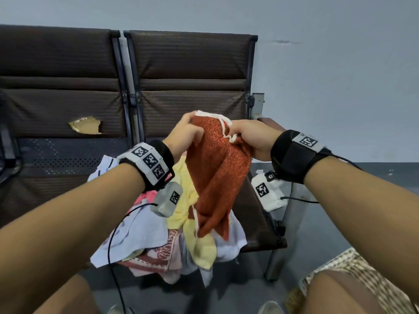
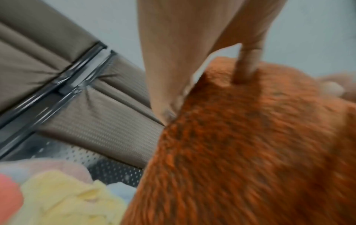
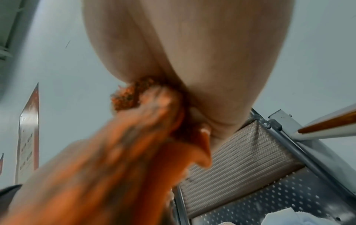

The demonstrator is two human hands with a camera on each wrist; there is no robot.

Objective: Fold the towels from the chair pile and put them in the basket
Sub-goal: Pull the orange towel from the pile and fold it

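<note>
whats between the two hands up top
Only the orange towel: its white-trimmed top edge spans from the left hand to the right hand, both gripping it. The head view shows this best.

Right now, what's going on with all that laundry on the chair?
A person is sorting towels. Both hands hold an orange towel by its top edge, left hand and right hand each with a grip on it, so it hangs above the pile of towels on the chair. It is not folded yet, and no basket is in view.
</note>
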